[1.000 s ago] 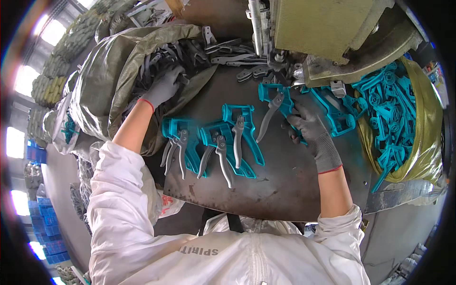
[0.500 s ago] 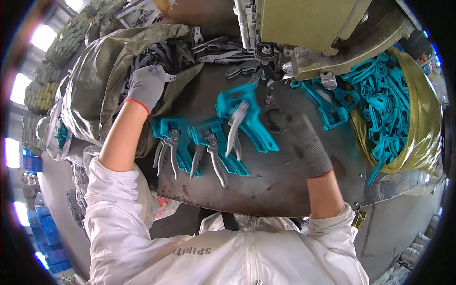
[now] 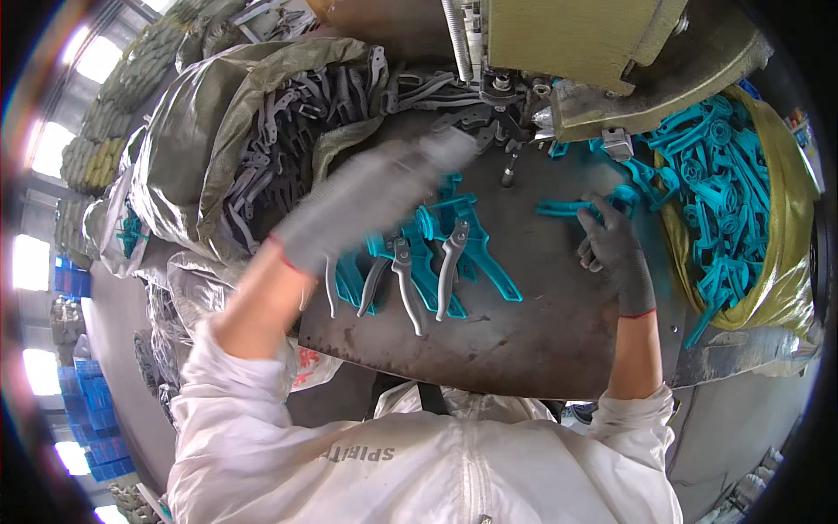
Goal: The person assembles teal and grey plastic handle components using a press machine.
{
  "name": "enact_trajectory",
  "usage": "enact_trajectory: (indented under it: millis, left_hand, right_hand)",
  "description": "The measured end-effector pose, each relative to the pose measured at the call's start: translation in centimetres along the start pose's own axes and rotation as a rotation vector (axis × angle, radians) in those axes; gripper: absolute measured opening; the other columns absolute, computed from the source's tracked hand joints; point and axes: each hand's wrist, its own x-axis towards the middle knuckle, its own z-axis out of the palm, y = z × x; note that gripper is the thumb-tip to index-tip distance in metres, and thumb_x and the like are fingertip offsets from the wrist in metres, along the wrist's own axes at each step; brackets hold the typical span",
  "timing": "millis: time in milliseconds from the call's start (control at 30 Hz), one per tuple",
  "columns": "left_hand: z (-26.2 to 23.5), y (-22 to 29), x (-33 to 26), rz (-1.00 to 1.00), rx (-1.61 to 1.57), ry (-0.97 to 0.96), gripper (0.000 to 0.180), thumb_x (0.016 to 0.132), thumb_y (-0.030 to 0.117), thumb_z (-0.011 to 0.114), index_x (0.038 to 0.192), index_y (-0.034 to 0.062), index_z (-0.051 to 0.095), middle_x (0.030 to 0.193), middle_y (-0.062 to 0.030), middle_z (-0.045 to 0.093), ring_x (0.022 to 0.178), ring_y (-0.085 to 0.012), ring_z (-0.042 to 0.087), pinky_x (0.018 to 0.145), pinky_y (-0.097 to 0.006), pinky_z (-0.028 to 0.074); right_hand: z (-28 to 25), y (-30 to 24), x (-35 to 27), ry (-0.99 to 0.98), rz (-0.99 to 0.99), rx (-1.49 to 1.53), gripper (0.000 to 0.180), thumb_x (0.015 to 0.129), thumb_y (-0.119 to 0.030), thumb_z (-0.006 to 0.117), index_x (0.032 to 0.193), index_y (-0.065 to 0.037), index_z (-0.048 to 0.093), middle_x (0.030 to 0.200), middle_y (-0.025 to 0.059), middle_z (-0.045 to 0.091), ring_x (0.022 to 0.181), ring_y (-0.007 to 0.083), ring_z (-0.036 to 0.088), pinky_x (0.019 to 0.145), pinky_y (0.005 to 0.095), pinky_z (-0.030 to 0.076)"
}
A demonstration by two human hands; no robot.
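Observation:
My left hand (image 3: 362,201), in a pale grey glove, is smeared by motion over the table beside the machine's spindle; whether it holds anything is hidden by the blur. Below it lie several teal plastic clamp bodies (image 3: 489,262) with grey levers (image 3: 404,288) joined to them, side by side on the metal table (image 3: 559,341). At the right, my right hand (image 3: 618,253), in a darker grey glove, has its fingers curled on a loose teal plastic clamp body (image 3: 563,209). Another teal piece (image 3: 648,181) lies just beyond that hand.
An olive machine head (image 3: 567,39) overhangs the table's far side, above a thin upright pin (image 3: 509,168). On the left is an open sack (image 3: 188,148) of grey levers; more levers (image 3: 436,87) lie behind. A yellow sack (image 3: 772,262) of teal parts stands right.
My left hand has swung right from the sack of grey levers toward the machine. My right hand has moved right onto a teal clamp body. The third joined piece now rests beside the others.

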Motion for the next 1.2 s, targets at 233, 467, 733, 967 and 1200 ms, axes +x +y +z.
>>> enact_trajectory:
  millis: [233,467,733,967,1200]
  left_hand:
    - [9.9,-1.0,1.6,0.025,-0.285,-0.149,0.048,0.094,0.037,0.048,0.114,-0.0060,0.052,0.101,-0.0072,0.061,0.092,-0.0105,0.056,0.081,-0.026,0.045]
    - [6.1,-3.9,3.1,-0.192,-0.460,0.044,0.053,0.092,0.041,0.048,0.121,-0.0028,0.048,0.107,-0.0097,0.058,0.091,-0.0142,0.059,0.072,-0.030,0.053]
    - [5.4,0.0,6.1,-0.147,-0.552,-0.111,0.033,0.094,0.028,0.047,0.107,-0.0008,0.056,0.086,-0.0071,0.062,0.071,-0.0133,0.060,0.067,-0.029,0.052]
    - [5.3,0.3,5.7,-0.171,-0.605,-0.103,0.032,0.093,0.027,0.049,0.103,-0.0017,0.058,0.077,-0.0050,0.059,0.065,-0.0101,0.056,0.059,-0.025,0.049]
    - [4.6,0.2,6.1,-0.086,-0.216,-0.104,0.033,0.093,0.028,0.049,0.097,-0.0034,0.057,0.069,-0.0064,0.052,0.062,-0.0105,0.048,0.056,-0.026,0.044]
  right_hand:
    - [2.2,3.8,-1.2,0.492,-0.620,-0.743,0.027,0.084,-0.022,0.061,0.104,-0.004,0.062,0.072,0.0088,0.058,0.070,0.0167,0.062,0.065,0.0288,0.049]
    - [2.6,0.8,-1.5,0.167,-0.382,0.543,0.043,0.080,-0.010,0.057,0.122,-0.004,0.055,0.090,0.0080,0.059,0.070,0.0119,0.052,0.066,0.0243,0.044]
    - [3.6,-4.2,-0.5,-0.047,-0.267,0.696,0.059,0.079,-0.008,0.056,0.135,-0.003,0.039,0.093,0.0087,0.060,0.064,0.0089,0.049,0.056,0.0222,0.041]
    - [4.6,-6.2,-2.9,0.002,-0.254,0.361,0.056,0.081,-0.010,0.055,0.135,-0.005,0.040,0.091,0.0057,0.060,0.061,0.0077,0.049,0.049,0.0205,0.041]
    - [5.7,-5.5,-0.8,-0.120,-0.229,0.415,0.058,0.082,-0.009,0.054,0.138,-0.009,0.037,0.083,0.0047,0.059,0.055,0.0065,0.047,0.046,0.0214,0.040]
